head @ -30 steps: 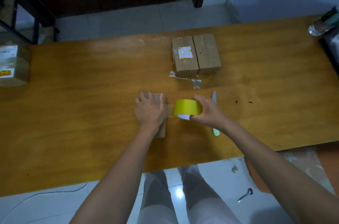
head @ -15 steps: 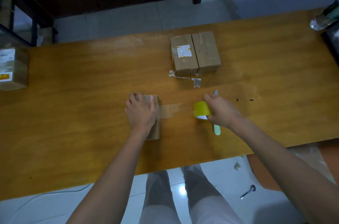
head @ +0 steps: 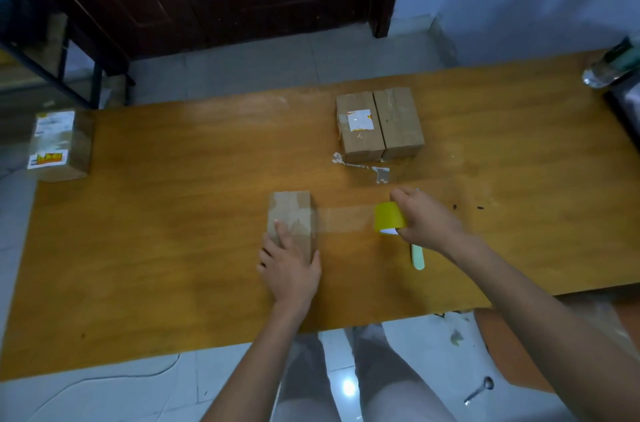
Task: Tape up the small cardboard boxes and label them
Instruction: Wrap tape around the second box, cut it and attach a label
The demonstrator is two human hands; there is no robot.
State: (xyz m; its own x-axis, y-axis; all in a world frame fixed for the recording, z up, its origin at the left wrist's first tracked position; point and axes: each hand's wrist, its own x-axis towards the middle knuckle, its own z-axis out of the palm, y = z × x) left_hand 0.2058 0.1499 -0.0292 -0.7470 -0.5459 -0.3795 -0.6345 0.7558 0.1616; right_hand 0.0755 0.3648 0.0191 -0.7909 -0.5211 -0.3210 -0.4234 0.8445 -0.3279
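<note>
A small cardboard box (head: 290,214) lies on the wooden table (head: 173,231) in front of me. My left hand (head: 289,266) rests on its near end, fingers spread over the top. My right hand (head: 424,222) grips a yellow tape roll (head: 388,216) to the right of the box. A strip of clear tape (head: 346,219) stretches from the box to the roll. Two more small boxes stand side by side farther back: one (head: 359,125) carries a white label, the other (head: 399,122) is plain.
A pale green cutter handle (head: 417,255) lies under my right wrist. Tape scraps (head: 379,172) lie near the two boxes. A labelled box (head: 59,144) sits at the table's far left. A plastic bottle (head: 613,65) lies at the far right edge.
My right hand pulled the roll to the right, drawing out a longer strip of tape. My left hand slid back toward me along the box, uncovering its far end.
</note>
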